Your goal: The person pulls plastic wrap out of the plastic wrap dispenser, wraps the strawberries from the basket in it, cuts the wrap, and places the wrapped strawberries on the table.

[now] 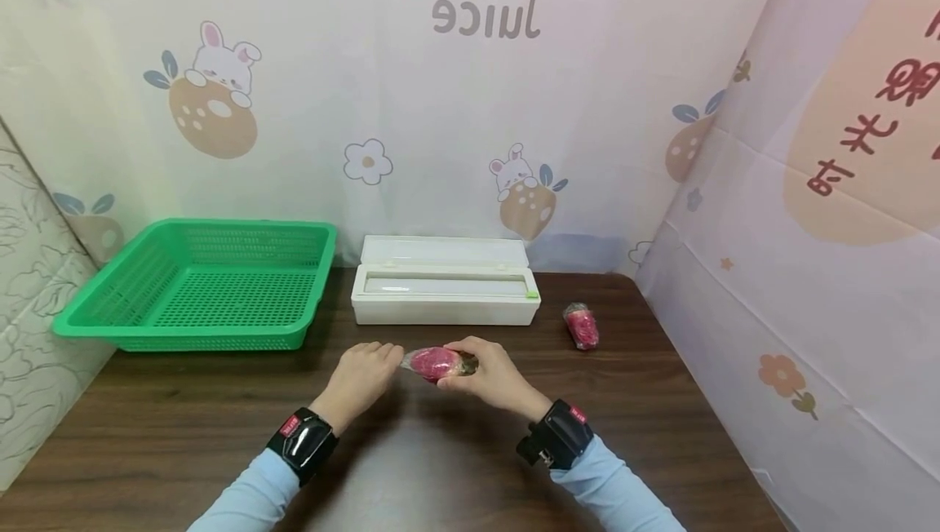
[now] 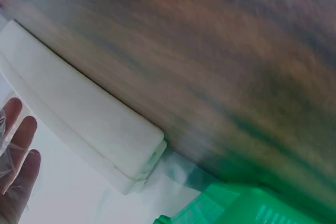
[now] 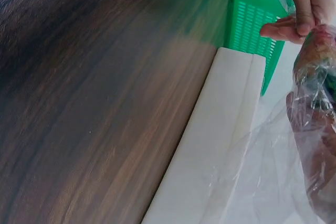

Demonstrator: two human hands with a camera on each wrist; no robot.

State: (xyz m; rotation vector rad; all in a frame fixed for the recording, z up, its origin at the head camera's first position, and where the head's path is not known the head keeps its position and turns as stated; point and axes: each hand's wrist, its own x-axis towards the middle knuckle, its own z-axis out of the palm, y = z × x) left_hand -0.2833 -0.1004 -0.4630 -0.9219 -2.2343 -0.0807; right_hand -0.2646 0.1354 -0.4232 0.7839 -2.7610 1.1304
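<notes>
A pink-red oblong thing, wrapped in clear film, is held above the table between both hands. My right hand grips its right end, where a dark green part shows. At the other end, my left hand pinches the gathered cling film; thumb and fingers meet there in the right wrist view. Loose film spreads around the wrapped thing in that view. Fingers with clear film show at the left wrist view's edge. A second wrapped pink-red thing lies on the table to the right.
Behind the hands stands a white cling film box, its lid raised, with a green slider at its right. A green plastic basket sits at the back left of the dark wooden table. Printed cloth walls border the table.
</notes>
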